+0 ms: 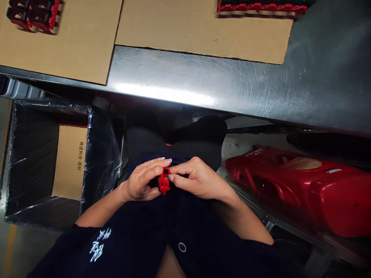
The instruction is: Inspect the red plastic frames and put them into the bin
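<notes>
Close to my body, above my lap, a small red plastic part (pixel 164 184) with a few dark holes is held between both hands. My left hand (pixel 143 179) is closed round its left side, with the thumb and fingers against it. From the right, the thumb and index finger of my right hand (pixel 195 177) pinch its upper edge. Part of the piece is hidden by the fingers, and something dark shows along its left side.
A metal table (pixel 185 77) runs across ahead, bearing cardboard sheets (pixel 81 42). Red-and-black parts (pixel 36 15) stand at the left, and a row of red parts (pixel 261 7) farther right. A plastic-lined bin (pixel 101 150) is at my left, a large red moulded shell (pixel 301 185) at my right.
</notes>
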### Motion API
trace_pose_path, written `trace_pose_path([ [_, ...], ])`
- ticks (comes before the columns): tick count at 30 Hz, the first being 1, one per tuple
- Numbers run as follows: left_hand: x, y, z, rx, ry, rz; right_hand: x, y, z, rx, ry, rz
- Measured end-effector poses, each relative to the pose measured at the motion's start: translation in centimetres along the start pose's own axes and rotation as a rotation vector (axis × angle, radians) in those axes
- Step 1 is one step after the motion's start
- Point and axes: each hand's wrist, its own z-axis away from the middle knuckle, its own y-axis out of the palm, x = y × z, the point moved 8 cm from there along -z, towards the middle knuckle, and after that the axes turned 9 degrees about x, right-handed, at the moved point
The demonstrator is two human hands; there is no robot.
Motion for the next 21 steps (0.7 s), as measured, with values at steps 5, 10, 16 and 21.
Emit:
trace_pose_path([
  [5,-0.12,-0.08,-0.21,0.017,0.008,-0.062,-0.44,-0.02,-0.17,-0.071,0.077,0.019],
  [10,0.04,-0.05,-0.17,0.033,0.0,-0.07,-0.35,-0.08,-0.42,-0.166,0.143,0.057],
  [16,0.28,0.01,0.3,0.007,-0.022,0.005,-0.06,-0.01,-0.29,-0.021,0.04,-0.014],
  [21,0.3,-0.04,0.39,0.011,-0.02,0.034,-0.01,0.25,-0.21,0.032,0.016,-0.051],
])
